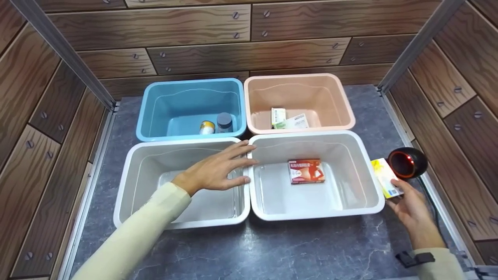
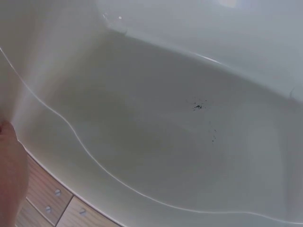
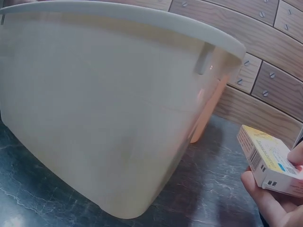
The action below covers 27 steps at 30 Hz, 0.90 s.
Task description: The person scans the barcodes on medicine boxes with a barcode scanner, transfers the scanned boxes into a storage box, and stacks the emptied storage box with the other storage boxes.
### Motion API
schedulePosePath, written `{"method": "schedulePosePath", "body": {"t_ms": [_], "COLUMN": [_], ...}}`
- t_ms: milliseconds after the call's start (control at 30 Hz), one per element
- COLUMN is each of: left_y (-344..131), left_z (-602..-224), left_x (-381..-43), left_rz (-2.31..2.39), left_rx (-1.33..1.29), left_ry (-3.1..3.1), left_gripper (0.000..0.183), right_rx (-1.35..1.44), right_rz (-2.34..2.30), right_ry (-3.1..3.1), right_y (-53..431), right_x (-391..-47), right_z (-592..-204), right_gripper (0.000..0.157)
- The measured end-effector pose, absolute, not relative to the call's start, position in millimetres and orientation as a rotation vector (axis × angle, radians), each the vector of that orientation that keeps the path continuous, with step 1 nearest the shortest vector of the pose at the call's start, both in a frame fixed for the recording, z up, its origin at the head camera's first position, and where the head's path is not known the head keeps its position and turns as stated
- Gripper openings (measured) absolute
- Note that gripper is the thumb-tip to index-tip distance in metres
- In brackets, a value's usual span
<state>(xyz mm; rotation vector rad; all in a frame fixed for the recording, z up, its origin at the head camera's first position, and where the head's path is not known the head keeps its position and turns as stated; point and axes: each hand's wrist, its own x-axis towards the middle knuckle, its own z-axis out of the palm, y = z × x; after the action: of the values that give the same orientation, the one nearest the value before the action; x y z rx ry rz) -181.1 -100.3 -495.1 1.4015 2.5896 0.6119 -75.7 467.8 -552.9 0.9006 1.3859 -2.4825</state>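
My right hand [image 1: 410,206] pinches a yellow-and-white medicine box [image 1: 385,177] between thumb and fingers, to the right of the right white bin [image 1: 374,212]. Beside that box stands a black scanner [image 1: 407,162] with a red glow inside. In the right wrist view the medicine box [image 3: 270,161] shows a barcode on its end. With fingers spread, my left hand [image 1: 218,169] reaches over the left white bin [image 1: 124,186], its fingertips at the two bins' adjoining rims. A red medicine box [image 1: 306,171] lies flat in the right white bin.
Behind stand a blue bin [image 1: 142,116] with a dark-capped bottle [image 1: 224,121] and a yellow-and-white bottle [image 1: 207,127], and a peach bin [image 1: 348,105] with two medicine boxes [image 1: 295,121]. Wood-patterned walls [image 1: 194,27] and metal posts enclose the dark marbled table [image 1: 272,249].
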Motion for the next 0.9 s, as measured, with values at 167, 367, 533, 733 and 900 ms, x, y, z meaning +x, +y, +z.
{"method": "schedulePosePath", "body": {"t_ms": [167,367,533,733,900], "left_y": [-100.4,-100.4,-100.5,-99.5,-99.5], "left_z": [-494.3,-494.5,-496.0,-495.4,-494.0], "left_x": [-181.1,-181.8,-181.8,-182.1,-182.2], "left_rz": [0.614,0.623,0.624,0.612,0.602], "left_rx": [1.395,1.402,1.411,1.414,1.402], "left_ry": [2.583,2.582,2.588,2.583,2.580], "left_gripper": [0.060,0.059,0.059,0.060,0.061], "right_rx": [0.921,0.798,0.682,0.579,0.516], "right_rz": [-2.496,-2.570,-2.648,-2.658,-2.619], "right_ry": [1.306,1.401,1.475,1.549,1.697], "right_y": [467.8,469.0,467.2,457.3,433.3], "right_x": [-76.0,-77.8,-93.4,-129.9,-173.2], "right_z": [-553.2,-538.6,-506.0,-461.3,-430.6], "right_gripper": [0.035,0.028,0.015,0.015,0.014]}}
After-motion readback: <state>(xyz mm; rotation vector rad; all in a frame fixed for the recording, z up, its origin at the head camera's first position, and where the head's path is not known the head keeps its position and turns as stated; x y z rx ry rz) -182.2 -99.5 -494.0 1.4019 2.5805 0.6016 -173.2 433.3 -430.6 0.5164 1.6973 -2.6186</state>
